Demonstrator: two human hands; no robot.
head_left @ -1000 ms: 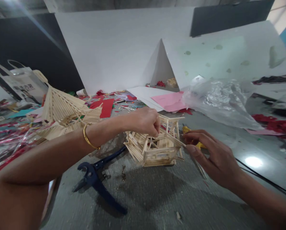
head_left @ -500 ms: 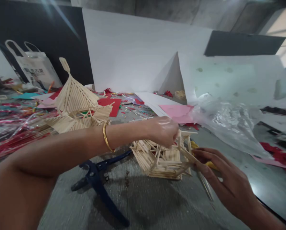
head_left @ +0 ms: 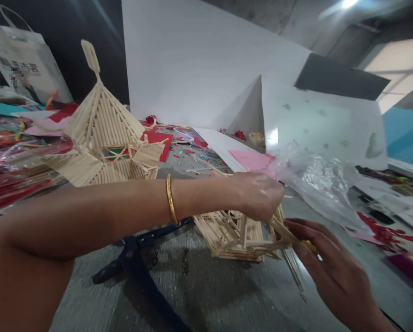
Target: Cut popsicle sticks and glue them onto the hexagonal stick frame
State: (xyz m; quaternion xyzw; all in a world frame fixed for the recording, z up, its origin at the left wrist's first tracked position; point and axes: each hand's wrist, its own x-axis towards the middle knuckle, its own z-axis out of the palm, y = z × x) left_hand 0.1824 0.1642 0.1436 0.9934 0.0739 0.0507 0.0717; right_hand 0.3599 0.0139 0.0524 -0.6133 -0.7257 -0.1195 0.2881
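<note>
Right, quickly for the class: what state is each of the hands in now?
Left hand: curled over the stick model; cannot tell whether it holds anything.
Right hand: closed, pinching a flat pale stick.

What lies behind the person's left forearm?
Above the left forearm shows a peaked stick model; below it, parts of a blue tool and a stick frame. Whatever portions the arm covers cannot be seen.

1. Left hand [head_left: 260, 196], curled above a wooden-stick frame [head_left: 232, 237]; fingertips hidden.
2. Right hand [head_left: 336, 272], pinching a flat wooden stick [head_left: 284, 232].
3. Navy pliers-like tool [head_left: 135, 260], left of both hands.
4. Pointed stick roof [head_left: 104, 120], beyond the left hand, leftward.
</note>
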